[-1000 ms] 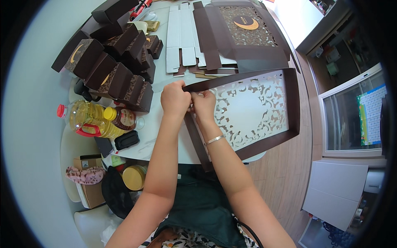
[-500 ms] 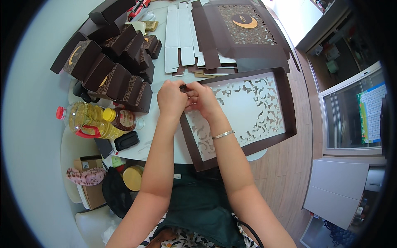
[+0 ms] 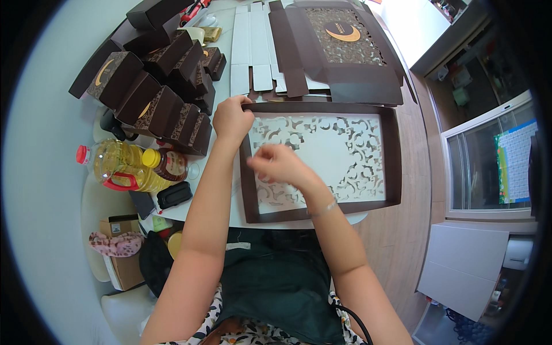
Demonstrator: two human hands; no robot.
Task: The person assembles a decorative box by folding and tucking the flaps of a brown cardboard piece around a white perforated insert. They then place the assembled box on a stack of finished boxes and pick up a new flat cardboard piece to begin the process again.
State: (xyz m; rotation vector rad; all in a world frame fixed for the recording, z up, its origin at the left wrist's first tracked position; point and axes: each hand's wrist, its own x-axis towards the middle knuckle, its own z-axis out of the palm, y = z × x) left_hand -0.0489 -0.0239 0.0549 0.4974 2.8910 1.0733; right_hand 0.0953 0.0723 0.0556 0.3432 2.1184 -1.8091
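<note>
A shallow dark brown box lid [image 3: 392,155] lies in front of me, its inside facing up. The white inner panel has a lacy cut-out pattern along its sides. My left hand [image 3: 233,122] is closed around the lid's far left corner, thumb and fingers on the wall there. Over the left part of the panel hovers my right hand [image 3: 283,167], apart from the corner. Its fingers look bent but motion smears them, so whether anything is between them does not show.
Stacked small brown boxes [image 3: 138,98] fill the back left. Nearer stand an oil bottle [image 3: 123,164], a brown jar with yellow cap [image 3: 171,165] and a black case [image 3: 174,195]. Flat white-and-brown card pieces [image 3: 253,49] and an unfolded patterned box [image 3: 365,86] lie at the back.
The lid has turned from a slant to nearly square with me. My right hand has left the far left corner and moved nearer me; my left hand stays at that corner.
</note>
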